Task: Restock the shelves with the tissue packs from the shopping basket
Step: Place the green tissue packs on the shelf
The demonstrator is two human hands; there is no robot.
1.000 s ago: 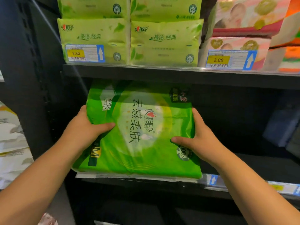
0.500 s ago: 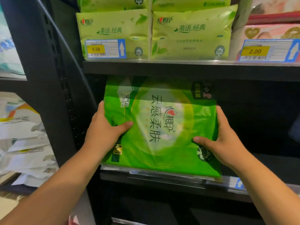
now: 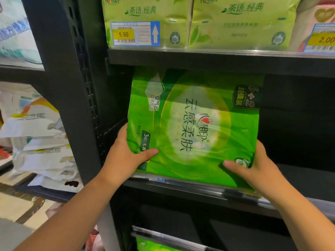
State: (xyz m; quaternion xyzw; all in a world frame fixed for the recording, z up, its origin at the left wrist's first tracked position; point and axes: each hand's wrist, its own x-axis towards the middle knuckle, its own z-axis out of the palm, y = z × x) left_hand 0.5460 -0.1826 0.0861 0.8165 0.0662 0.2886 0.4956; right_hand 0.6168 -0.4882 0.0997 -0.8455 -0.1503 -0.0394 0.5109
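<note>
Both hands grasp the green tissue pack (image 3: 195,127) by its lower corners. The left hand (image 3: 125,156) lays its thumb across the front with its fingers curled behind the left edge, and the right hand (image 3: 257,167) mirrors it on the right. Between the thumbs the pack stands upright, its bottom edge just below them at the middle shelf's front lip (image 3: 181,187). This placement looks nearly finished, though not let go. The basket is out of view, so what remains cannot be told.

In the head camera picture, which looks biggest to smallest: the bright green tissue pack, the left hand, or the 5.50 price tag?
1. bright green tissue pack
2. left hand
3. 5.50 price tag
The hand is nearer the camera, so that gap is unsure.
</note>
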